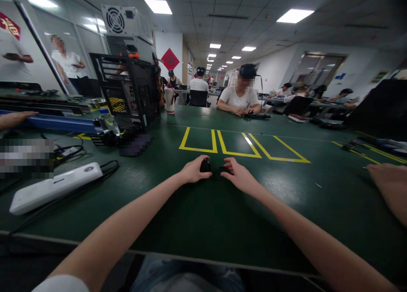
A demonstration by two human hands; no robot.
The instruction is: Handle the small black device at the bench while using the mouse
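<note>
My left hand (193, 171) is closed around a small black object (205, 166), its fingers curled behind it and the thumb along its near side. What kind of object it is does not show. Just to the right, my right hand (237, 173) pinches a smaller, flat black piece (225, 170) between thumb and fingers. A narrow gap separates the two black pieces. Both hands are low over the dark green tabletop (219, 215), in front of the yellow tape outlines (240, 156).
A white power strip (57, 188) with black cable lies left. Behind it stand an open black computer case (127, 88) and a lidded cup (170, 100). A co-worker (240, 95) sits opposite. Other people's hands reach in at left (15, 120) and right (389, 190).
</note>
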